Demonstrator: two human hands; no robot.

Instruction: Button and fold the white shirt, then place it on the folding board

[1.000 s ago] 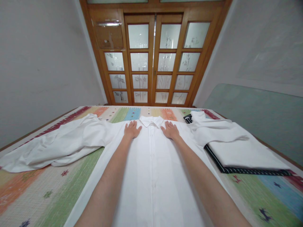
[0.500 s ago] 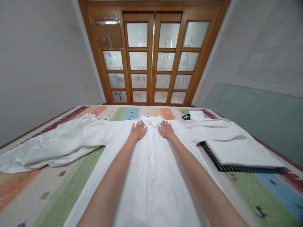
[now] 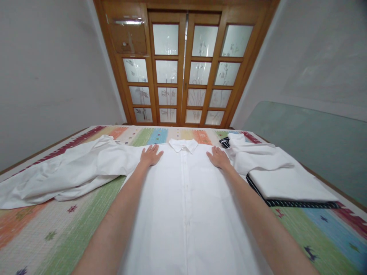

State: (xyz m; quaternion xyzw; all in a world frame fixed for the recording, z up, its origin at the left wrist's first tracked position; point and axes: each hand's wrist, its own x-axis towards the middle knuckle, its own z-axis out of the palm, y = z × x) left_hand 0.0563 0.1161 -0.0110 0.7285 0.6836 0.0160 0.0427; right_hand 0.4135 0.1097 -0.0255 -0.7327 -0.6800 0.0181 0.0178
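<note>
A white button-up shirt (image 3: 172, 202) lies front side up, its collar (image 3: 183, 145) at the far end and its sleeves stretched out to both sides. Flat on the shirt's left shoulder area rests my left hand (image 3: 151, 155), fingers spread. My right hand (image 3: 218, 156) lies open on the opposite shoulder, fingers pointing away from me. Neither hand grips the cloth. The left sleeve (image 3: 86, 164) is wrinkled, and the right sleeve (image 3: 260, 157) reaches over a folded white cloth. The shirt's lower end runs out of view.
On the right, a folded white cloth (image 3: 298, 187) sits on a black patterned one (image 3: 304, 204). A small black-and-white bundle (image 3: 225, 142) lies farther back. A multicoloured striped cover (image 3: 94, 210) is underneath everything. Behind stand wooden glazed doors (image 3: 183, 68); a pale green panel (image 3: 312, 141) leans right.
Both hands have slid outward from beside the collar to the shoulders, the left hand leftward and the right hand rightward. The shirt front between them looks flatter and smoother.
</note>
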